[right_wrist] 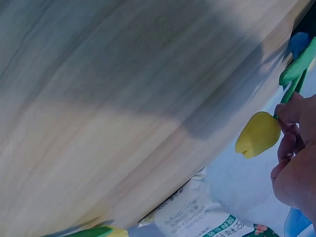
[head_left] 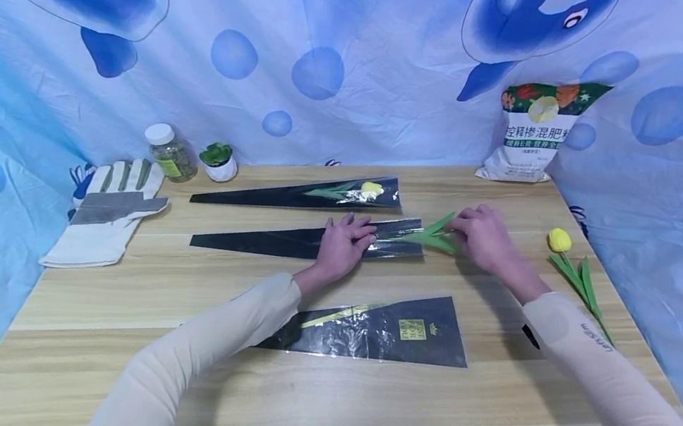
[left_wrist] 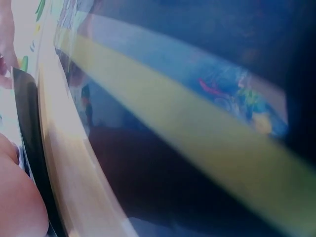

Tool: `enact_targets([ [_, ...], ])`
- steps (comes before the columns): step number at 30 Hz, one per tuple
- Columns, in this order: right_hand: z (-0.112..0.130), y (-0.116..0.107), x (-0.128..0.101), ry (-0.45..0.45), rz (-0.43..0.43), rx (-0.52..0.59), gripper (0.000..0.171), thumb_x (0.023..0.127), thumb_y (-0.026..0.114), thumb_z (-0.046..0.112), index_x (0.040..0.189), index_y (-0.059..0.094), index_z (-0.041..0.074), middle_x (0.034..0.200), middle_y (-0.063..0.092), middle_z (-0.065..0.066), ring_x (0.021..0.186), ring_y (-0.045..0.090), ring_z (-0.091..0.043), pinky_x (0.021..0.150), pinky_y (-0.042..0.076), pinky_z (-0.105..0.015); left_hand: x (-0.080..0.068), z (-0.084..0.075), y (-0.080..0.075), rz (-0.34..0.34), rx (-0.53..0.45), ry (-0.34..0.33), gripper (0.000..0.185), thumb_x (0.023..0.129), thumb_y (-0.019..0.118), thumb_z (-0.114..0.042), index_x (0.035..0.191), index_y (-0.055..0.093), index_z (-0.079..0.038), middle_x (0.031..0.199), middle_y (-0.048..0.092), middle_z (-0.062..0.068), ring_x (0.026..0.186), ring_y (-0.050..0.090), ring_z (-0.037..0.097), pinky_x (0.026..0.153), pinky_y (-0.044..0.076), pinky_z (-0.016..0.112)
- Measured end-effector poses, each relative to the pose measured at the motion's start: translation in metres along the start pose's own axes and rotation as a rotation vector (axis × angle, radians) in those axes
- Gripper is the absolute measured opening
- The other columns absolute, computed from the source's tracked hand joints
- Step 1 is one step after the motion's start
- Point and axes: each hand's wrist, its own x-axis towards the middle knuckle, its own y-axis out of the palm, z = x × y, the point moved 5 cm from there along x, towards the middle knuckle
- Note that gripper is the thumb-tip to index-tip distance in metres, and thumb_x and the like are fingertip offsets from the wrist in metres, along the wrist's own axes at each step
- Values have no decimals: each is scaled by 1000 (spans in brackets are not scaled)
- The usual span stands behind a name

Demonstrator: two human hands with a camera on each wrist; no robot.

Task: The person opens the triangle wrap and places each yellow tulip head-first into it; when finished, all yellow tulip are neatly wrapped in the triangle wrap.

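Near the counter's far edge, the left hand (head_left: 343, 240) presses flat, fingers spread, on the black sleeve (head_left: 306, 238) to steady it, while the right hand (head_left: 484, 238) pinches the yellow tulip (right_wrist: 257, 134) at its open mouth.

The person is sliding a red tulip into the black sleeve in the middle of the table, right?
Not quite: the tulip is yellow, not red, as the right wrist view shows. The right hand holds it at the mouth of the middle black sleeve, which the left hand presses onto the table.
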Motion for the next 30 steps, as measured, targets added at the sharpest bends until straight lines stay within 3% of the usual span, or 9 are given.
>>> enact_targets([
  [9,12,6,2,-29,-42,64,22,77,79,-5,97,76,5,94,72,-16,77,55,-31,70,41,-44,1,-3,2,9,11,-23,23,91,74,-13,112,75,-5,130,64,14,134,45,44,111,16,70],
  [22,24,16,5,13,-43,146,19,81,77,-2,98,75,7,98,73,-12,81,55,-28,76,38,-44,1,-7,2,-3,21,-3,22,91,75,-12,111,76,-4,128,64,14,132,47,46,110,18,71],
  [30,27,22,6,17,-80,217,15,80,76,-4,93,74,3,90,73,-11,78,52,-26,76,35,-43,1,-6,3,5,-1,-8,23,90,75,-11,111,75,-3,129,63,16,133,44,47,110,15,72],
])
